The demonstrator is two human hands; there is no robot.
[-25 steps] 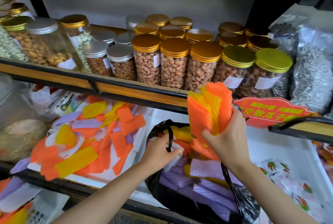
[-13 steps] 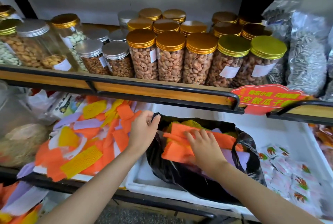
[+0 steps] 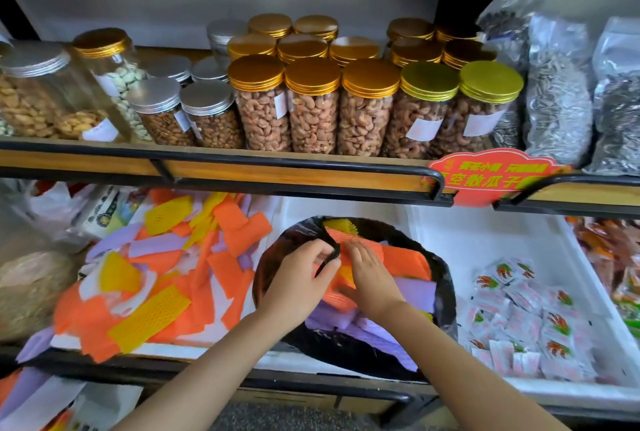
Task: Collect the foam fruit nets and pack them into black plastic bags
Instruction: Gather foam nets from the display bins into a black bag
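A: Where do the hands stand?

B: Nearest, the left hand (image 3: 301,278) pinches a black strip at the mouth of the bag (image 3: 446,292) between thumb and fingers. The right hand (image 3: 370,278) lies inside the mouth, fingers straight and close together, pressing down on the nets (image 3: 408,262).

A: How full is it?

B: Well filled, by the look of it. Orange nets lie on top, purple ones beneath, and a yellow one shows at the far rim. The bag sits in a white tray (image 3: 450,240) on the lower shelf.

A: Which way do they lie?

B: Flat. The top orange ones have their long axis running across, left to right, dipping a little toward the right.

A: And what is left?

B: Plenty. Just left of the bag a pile (image 3: 207,264) of orange, yellow and purple nets lies unpacked and pointing every way. The front yellow one runs from near-left to far-right. More nets show at the bottom-left corner. The job looks perhaps half done, and the bag is not tied.

A: Beyond that?

B: Jars (image 3: 313,108) of nuts on the upper shelf.
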